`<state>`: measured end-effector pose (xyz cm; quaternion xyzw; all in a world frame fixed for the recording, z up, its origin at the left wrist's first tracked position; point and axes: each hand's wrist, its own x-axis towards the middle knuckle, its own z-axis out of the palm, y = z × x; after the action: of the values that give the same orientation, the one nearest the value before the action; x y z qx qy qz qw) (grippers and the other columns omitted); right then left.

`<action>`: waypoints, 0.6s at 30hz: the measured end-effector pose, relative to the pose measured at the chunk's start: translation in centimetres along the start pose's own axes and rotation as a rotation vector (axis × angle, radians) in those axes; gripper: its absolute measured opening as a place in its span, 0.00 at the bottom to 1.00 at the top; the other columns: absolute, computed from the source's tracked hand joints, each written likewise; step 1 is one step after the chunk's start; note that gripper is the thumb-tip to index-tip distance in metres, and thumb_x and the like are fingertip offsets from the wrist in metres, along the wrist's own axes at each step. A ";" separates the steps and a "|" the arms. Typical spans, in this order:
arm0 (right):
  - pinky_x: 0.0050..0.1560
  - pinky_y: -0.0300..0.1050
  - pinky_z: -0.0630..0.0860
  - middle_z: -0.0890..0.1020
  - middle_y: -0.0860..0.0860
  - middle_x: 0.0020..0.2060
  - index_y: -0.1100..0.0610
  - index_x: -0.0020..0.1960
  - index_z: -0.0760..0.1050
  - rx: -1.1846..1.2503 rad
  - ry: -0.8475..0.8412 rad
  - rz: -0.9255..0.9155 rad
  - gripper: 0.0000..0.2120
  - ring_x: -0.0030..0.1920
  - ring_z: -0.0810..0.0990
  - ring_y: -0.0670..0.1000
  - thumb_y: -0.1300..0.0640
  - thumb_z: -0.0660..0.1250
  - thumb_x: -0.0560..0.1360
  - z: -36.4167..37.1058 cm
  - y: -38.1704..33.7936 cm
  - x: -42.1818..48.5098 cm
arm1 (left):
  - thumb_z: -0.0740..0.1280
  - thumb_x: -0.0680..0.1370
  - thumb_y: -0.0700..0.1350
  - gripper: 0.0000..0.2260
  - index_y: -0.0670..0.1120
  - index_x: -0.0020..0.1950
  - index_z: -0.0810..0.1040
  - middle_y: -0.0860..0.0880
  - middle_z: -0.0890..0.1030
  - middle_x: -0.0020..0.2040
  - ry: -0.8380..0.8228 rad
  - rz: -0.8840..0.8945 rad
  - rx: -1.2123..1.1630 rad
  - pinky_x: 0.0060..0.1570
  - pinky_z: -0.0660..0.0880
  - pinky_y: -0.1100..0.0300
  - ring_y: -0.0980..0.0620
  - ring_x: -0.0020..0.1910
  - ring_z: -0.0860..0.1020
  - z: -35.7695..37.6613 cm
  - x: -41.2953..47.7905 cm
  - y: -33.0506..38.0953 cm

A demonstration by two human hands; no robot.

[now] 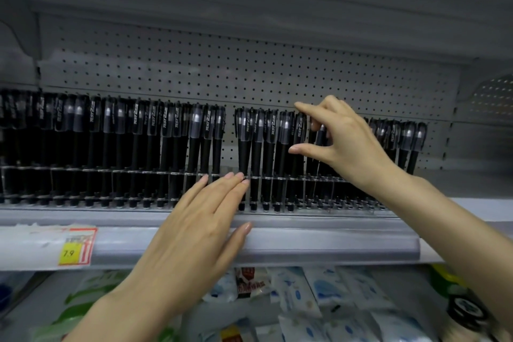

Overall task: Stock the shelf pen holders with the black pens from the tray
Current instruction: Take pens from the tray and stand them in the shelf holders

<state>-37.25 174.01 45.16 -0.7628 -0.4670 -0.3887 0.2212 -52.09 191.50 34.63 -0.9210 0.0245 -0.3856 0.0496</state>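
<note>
The black pens (259, 144) stand upright, caps up, in a long row of clear pen holders (194, 175) on the shelf, so each cap faces the shopper; one slot near the middle, just left of the left fingertips, looks empty. The right hand (337, 137), raised at right with wrist bent, pinches one pen (321, 133) between thumb and fingers, seemingly to seat it in its slot. The left hand (202, 219) lies flat, fingers together and holding nothing, fingertips touching the holder rail and thumb on the shelf edge (305, 241), probably steadying it; no tray is visible.
</note>
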 end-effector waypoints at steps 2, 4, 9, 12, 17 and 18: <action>0.47 0.38 0.64 0.67 0.45 0.43 0.52 0.74 0.63 -0.022 -0.014 0.008 0.37 0.45 0.65 0.44 0.43 0.69 0.68 -0.2 -0.1 -0.3 | 0.54 0.80 0.56 0.25 0.45 0.73 0.67 0.50 0.72 0.70 -0.006 -0.006 -0.006 0.72 0.49 0.62 0.58 0.69 0.63 -0.1 0.0 0.0; 0.47 0.38 0.64 0.67 0.46 0.43 0.52 0.75 0.60 -0.022 -0.023 0.015 0.38 0.45 0.66 0.45 0.44 0.69 0.69 -0.4 -0.3 -0.8 | 0.54 0.80 0.56 0.24 0.45 0.73 0.67 0.51 0.71 0.71 -0.008 -0.009 -0.015 0.72 0.48 0.62 0.58 0.70 0.62 -0.2 -0.1 0.1; 0.46 0.39 0.66 0.65 0.46 0.43 0.52 0.76 0.57 -0.037 -0.076 -0.018 0.39 0.44 0.64 0.43 0.42 0.66 0.70 -1.1 -1.9 -2.3 | 0.53 0.81 0.56 0.24 0.46 0.74 0.65 0.51 0.69 0.72 -0.006 0.020 -0.021 0.72 0.49 0.61 0.58 0.70 0.61 -0.3 -0.6 0.4; 0.44 0.38 0.68 0.67 0.47 0.43 0.51 0.76 0.58 0.018 -0.132 -0.041 0.39 0.43 0.65 0.44 0.38 0.61 0.69 -1.1 -3.7 -3.9 | 0.53 0.81 0.57 0.25 0.47 0.74 0.65 0.51 0.68 0.72 0.017 0.027 -0.078 0.72 0.49 0.62 0.59 0.71 0.59 -1.1 -1.4 1.1; 0.44 0.35 0.67 0.69 0.46 0.45 0.53 0.74 0.62 0.177 -0.273 -0.103 0.36 0.40 0.63 0.42 0.37 0.58 0.71 0.3 -7.8 -9.6 | 0.54 0.80 0.56 0.26 0.43 0.74 0.67 0.47 0.67 0.73 -0.057 0.009 -0.191 0.72 0.49 0.61 0.55 0.72 0.61 -2.2 -6.7 2.2; 0.45 0.36 0.67 0.69 0.46 0.46 0.53 0.74 0.63 0.209 -0.309 -0.102 0.35 0.41 0.63 0.41 0.38 0.59 0.71 0.9 -8.5 -11.1 | 0.54 0.80 0.56 0.26 0.43 0.73 0.67 0.47 0.67 0.73 -0.095 0.001 -0.195 0.73 0.50 0.59 0.54 0.72 0.61 -2.2 -8.3 2.4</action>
<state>-47.35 172.62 35.50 -0.7616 -0.5713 -0.2269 0.2050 -59.51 189.65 30.03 -0.9386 0.0601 -0.3375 -0.0388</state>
